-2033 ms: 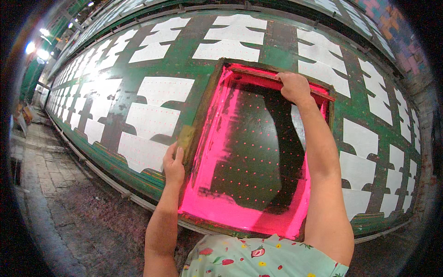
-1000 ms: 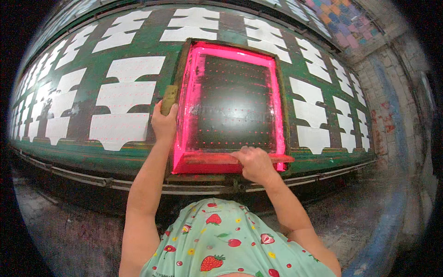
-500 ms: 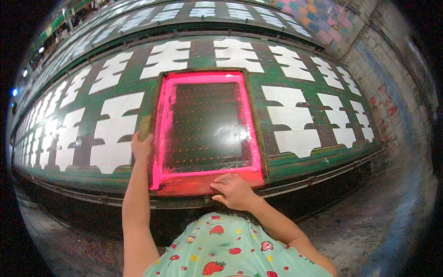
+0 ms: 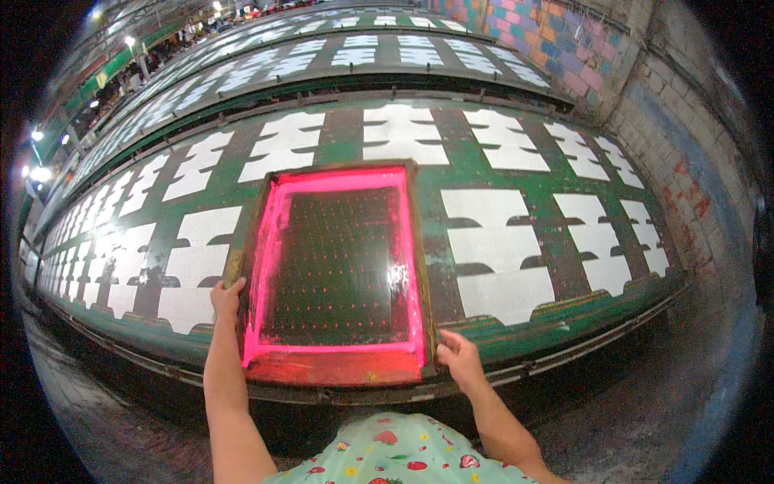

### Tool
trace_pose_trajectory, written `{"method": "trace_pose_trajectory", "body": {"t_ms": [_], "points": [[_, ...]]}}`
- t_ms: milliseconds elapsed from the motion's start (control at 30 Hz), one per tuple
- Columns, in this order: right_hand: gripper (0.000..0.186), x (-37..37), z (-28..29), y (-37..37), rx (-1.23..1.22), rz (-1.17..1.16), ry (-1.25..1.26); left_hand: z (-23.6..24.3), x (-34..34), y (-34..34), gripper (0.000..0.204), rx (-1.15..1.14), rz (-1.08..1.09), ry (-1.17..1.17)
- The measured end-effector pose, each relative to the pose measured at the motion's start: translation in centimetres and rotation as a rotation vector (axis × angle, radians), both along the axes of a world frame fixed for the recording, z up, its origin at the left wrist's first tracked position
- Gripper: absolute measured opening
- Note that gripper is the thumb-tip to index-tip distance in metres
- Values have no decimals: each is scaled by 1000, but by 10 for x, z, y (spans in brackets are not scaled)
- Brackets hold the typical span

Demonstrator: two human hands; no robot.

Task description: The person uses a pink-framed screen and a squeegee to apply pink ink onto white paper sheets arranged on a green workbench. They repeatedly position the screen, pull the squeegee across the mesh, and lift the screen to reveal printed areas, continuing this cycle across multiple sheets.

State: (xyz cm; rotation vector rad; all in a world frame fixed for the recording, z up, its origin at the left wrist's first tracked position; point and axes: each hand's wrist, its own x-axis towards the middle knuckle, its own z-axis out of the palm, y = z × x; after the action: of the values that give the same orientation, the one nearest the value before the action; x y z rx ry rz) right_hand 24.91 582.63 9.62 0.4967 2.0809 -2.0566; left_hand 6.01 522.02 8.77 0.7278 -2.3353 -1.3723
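Observation:
A screen-printing frame (image 4: 418, 242) lies on the long green table in front of me. Its dark mesh (image 4: 330, 266) carries rows of small pink dots, bordered by bright pink ink, with a red band along the near edge. My left hand (image 4: 226, 300) grips the frame's left side, thumb on top. At the lower right corner is my right hand (image 4: 461, 360), its fingers curled against the frame's right edge; the fingertips are partly hidden. White cut pieces (image 4: 500, 266) with notched, curved edges lie on both sides of the frame.
The green table (image 4: 580, 315) bears rows of similar white pieces, and its near edge runs just before my body. Further tables (image 4: 355, 73) with white pieces stand behind it. A block wall (image 4: 677, 121) rises at the right. Lamps (image 4: 39, 173) shine at the far left.
My right hand has moved from the frame's near edge to its lower right corner. The left hand stays on the left side. The view has tilted up, showing more tables behind.

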Motion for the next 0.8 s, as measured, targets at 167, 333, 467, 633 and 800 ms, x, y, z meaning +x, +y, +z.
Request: {"method": "trace_pose_trajectory", "body": {"t_ms": [167,333,467,633,800], "points": [[55,-9,-8,-7,154,38,2,4,2,5,48,101,-13,39],[55,-17,-1,-16,204,-3,-68,16,1,18,44,-120,78,-45],[53,-26,-4,-25,230,-103,-122,16,-1,26,35,59,204,27],[50,-25,10,-39,304,-178,-98,2,-2,6,33,362,-59,52],[42,-20,39,-40,322,-211,146,-3,-1,-9,31,426,-131,62]]}}
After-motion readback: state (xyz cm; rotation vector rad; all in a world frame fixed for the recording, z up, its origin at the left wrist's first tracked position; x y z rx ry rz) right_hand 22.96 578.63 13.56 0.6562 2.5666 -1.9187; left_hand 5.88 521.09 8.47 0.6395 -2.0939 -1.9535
